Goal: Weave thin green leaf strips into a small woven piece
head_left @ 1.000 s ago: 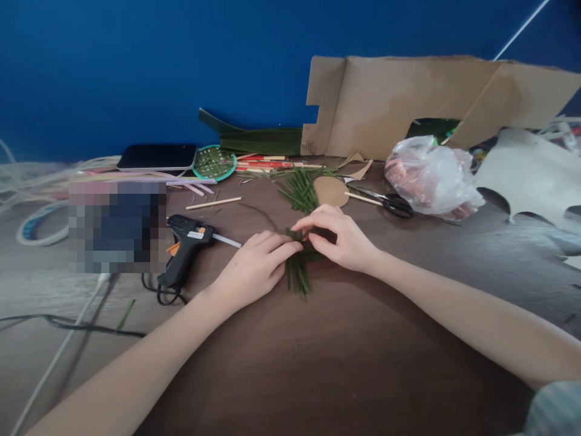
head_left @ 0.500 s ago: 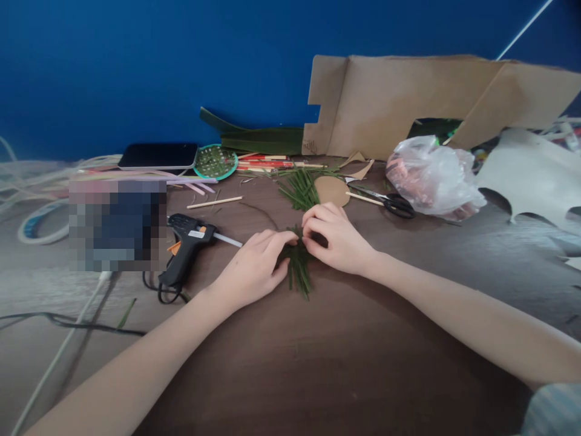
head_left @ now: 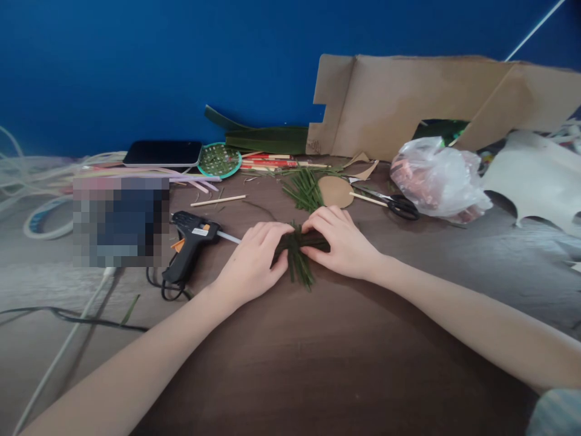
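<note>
My left hand [head_left: 254, 261] and my right hand [head_left: 348, 245] face each other at the middle of the table, with thumbs and fingertips closed on a bundle of narrow green leaf strips [head_left: 299, 266]. Some strips hang down toward me between the hands, their ends fanned out. A darker part of the bundle runs crosswise into both palms, where the fingers partly hide it. Just beyond my right hand lies a loose pile of cut green strips [head_left: 303, 191], beside a round cardboard disc [head_left: 336, 191].
A black glue gun [head_left: 193, 245] lies left of my left hand. Scissors [head_left: 402, 208] and a clear plastic bag [head_left: 440, 181] are to the right. Behind stand folded cardboard [head_left: 385, 103], a phone [head_left: 163, 153] and a green-rimmed round dish [head_left: 220, 160]. A white cable [head_left: 72, 336] crosses the left side.
The dark crosswise part of the bundle now shows between my hands, where it was hidden before. My fingers have shifted slightly around it. The whole view has moved a little.
</note>
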{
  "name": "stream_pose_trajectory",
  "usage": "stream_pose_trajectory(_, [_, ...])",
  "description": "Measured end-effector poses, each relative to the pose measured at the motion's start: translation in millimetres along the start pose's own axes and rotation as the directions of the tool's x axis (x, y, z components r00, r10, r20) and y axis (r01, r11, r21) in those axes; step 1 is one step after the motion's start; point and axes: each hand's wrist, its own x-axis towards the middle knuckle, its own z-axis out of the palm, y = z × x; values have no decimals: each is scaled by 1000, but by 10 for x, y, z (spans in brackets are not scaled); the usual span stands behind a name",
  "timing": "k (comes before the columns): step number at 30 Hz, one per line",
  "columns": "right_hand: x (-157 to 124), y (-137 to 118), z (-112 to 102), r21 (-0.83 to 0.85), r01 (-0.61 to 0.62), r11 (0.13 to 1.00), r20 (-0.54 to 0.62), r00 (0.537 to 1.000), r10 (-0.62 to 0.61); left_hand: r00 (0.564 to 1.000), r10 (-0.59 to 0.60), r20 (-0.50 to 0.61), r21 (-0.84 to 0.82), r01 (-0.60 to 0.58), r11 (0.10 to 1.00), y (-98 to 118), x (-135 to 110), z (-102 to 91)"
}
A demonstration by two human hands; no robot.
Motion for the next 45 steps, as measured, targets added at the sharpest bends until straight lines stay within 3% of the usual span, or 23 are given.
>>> stream_pose_trajectory(9, [0, -6, -1, -7, -6, 1000, 2, 1000, 6, 994, -106, 31, 131, 101, 986, 34, 9, -5])
stream_pose_trajectory(22, [2, -11, -2, 20, 3, 1000, 20, 1000, -4, 994, -81, 78, 54, 77, 996, 3, 9, 13])
stream_pose_trajectory(45, [16, -1, -37, 86, -22, 996, 59, 998, 17, 993, -71, 94, 56, 66, 996, 30, 10, -26])
